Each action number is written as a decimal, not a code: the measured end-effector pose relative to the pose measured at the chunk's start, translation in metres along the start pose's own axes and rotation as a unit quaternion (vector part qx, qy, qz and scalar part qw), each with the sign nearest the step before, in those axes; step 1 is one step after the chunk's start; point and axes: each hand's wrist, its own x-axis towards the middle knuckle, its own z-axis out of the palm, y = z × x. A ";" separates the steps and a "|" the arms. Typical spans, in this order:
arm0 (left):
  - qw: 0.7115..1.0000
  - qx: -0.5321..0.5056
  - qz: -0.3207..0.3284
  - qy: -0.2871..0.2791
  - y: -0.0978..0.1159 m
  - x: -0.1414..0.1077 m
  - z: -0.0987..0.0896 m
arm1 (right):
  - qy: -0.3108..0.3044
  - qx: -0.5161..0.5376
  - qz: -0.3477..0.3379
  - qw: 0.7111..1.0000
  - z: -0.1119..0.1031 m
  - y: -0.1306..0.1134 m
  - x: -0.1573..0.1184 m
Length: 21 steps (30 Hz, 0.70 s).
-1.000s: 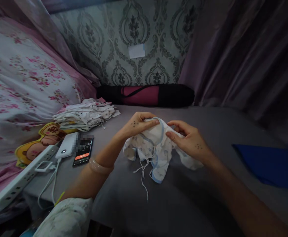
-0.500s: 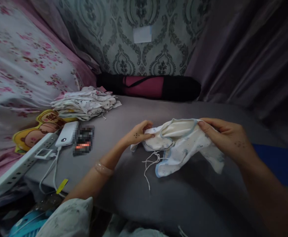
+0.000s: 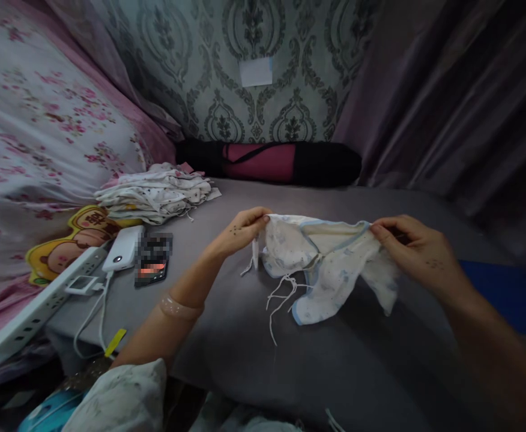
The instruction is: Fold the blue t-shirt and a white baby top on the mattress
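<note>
A small white baby top (image 3: 335, 282) with pale blue edging, a faint print and thin tie strings hangs stretched between my two hands above the grey sheet. My left hand (image 3: 245, 231) pinches its upper left edge at the shoulder. At the other shoulder, my right hand (image 3: 414, 249) is closed on the cloth between thumb and fingers. The neckline sags open between them, and the white strings (image 3: 285, 288) dangle at the front. One sleeve droops below my right hand.
Folded clothes (image 3: 155, 192) lie in a pile at the back left. Nearer are a yellow cushion (image 3: 65, 246), a power strip (image 3: 42, 312), a white power bank (image 3: 123, 249) with cables, and a phone (image 3: 152, 258). A black and red bag (image 3: 263, 162) lies along the wall.
My left hand has risen slightly and now grips the top's shoulder edge. The cloth between my hands is pulled straighter, its front spread more flatly.
</note>
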 end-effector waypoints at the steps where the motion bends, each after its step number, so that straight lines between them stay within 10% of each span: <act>1: 1.000 -0.012 -0.017 -0.003 0.002 0.000 -0.001 | 0.000 0.009 -0.008 1.000 0.003 0.005 0.000; 9: 0.993 0.096 0.070 -0.016 0.024 0.003 -0.004 | -0.041 0.097 0.073 0.992 0.014 0.013 0.003; 21: 0.997 0.038 0.024 0.058 0.033 0.002 -0.019 | -0.195 0.135 0.047 0.970 -0.003 -0.015 0.010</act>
